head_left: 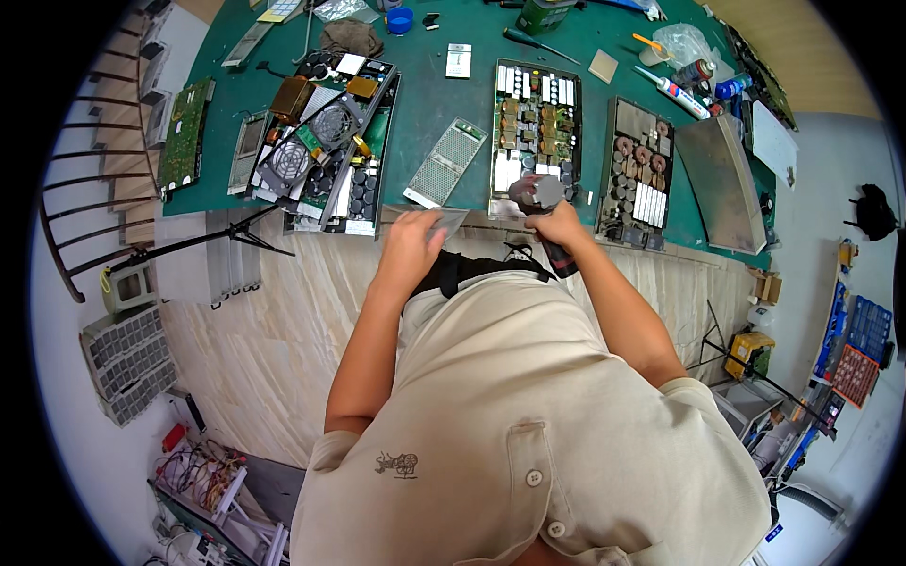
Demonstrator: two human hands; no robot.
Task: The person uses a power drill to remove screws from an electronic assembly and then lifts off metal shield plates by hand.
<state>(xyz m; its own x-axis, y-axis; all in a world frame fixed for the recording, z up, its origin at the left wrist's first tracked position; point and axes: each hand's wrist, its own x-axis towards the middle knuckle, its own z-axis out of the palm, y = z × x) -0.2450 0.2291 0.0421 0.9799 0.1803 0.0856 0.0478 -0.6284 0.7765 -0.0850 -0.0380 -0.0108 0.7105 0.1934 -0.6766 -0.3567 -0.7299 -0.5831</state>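
My right hand (559, 226) is wrapped round the grip of a cordless drill (540, 192), whose dark body lies over the near end of an open power-supply board (536, 127) in a metal tray. The drill's black and red lower end shows below my hand. My left hand (411, 247) is at the table's front edge, with fingers curled at a thin, see-through grey sheet (453, 222). Just beyond that hand lies a perforated metal cover (447, 162), set at a slant. The drill's tip is hard to make out.
On the green table (429, 104), an open unit with fans (330, 132) stands left and another coil-filled unit (638, 170) right. Further right are a bent metal panel (722, 184) and a glue tube (681, 96). A screwdriver (538, 43) and blue lid (399, 20) lie farther back.
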